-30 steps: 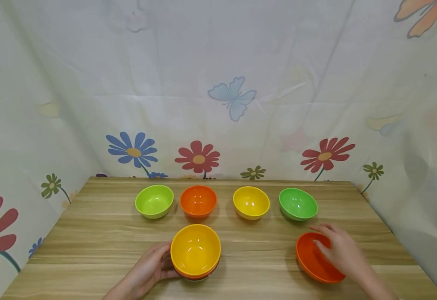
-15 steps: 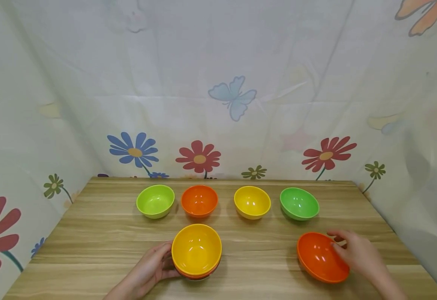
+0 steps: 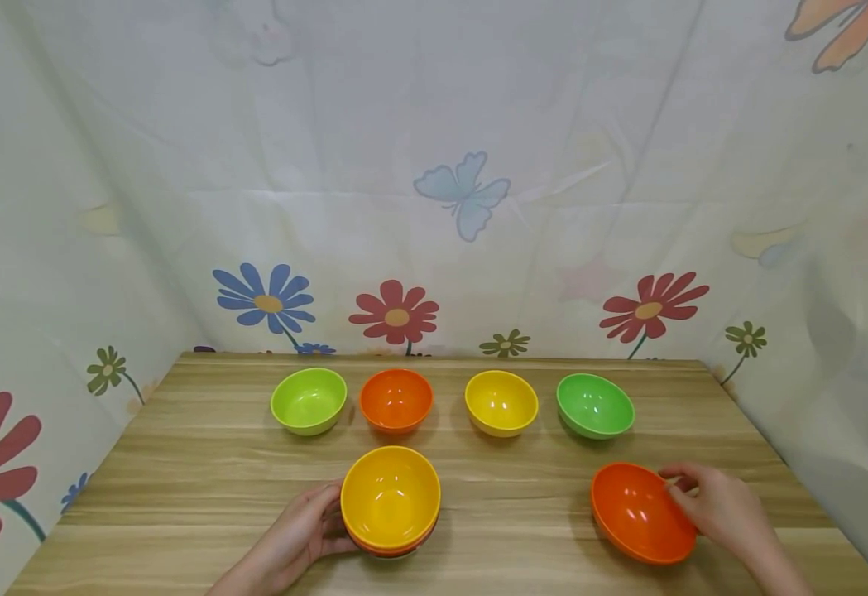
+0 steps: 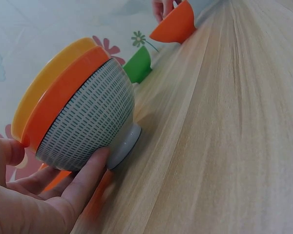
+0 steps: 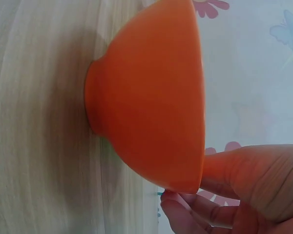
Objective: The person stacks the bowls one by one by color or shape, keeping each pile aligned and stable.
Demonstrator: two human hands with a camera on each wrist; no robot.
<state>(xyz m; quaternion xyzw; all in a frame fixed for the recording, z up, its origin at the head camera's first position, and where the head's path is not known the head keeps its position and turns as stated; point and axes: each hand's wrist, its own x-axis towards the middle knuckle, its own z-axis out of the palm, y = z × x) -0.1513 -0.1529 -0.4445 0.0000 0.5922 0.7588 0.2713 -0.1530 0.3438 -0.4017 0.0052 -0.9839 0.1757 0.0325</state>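
My left hand [image 3: 303, 530] holds a stack of bowls from its left side. On top sits a yellow bowl [image 3: 391, 499], nested in an orange bowl [image 4: 71, 90]. Lowest is a white bowl with green dashes [image 4: 90, 117], its foot at the table. In the left wrist view the thumb lies by the upper rims and fingers reach under the patterned bowl. Off to the right, my right hand [image 3: 720, 507] pinches the right rim of a single orange bowl [image 3: 638, 513], thumb on the rim and fingertips beneath it in the right wrist view.
Behind the hands stands a row of bowls: lime green [image 3: 309, 401], orange [image 3: 396, 401], yellow [image 3: 501, 403] and green [image 3: 594, 406]. They rest on a wooden table [image 3: 508, 530]. A flower-printed cloth [image 3: 463, 273] rises behind the table and along both sides.
My right hand has moved from over the orange bowl to its right rim, which it now pinches. The left hand stays on the stack.
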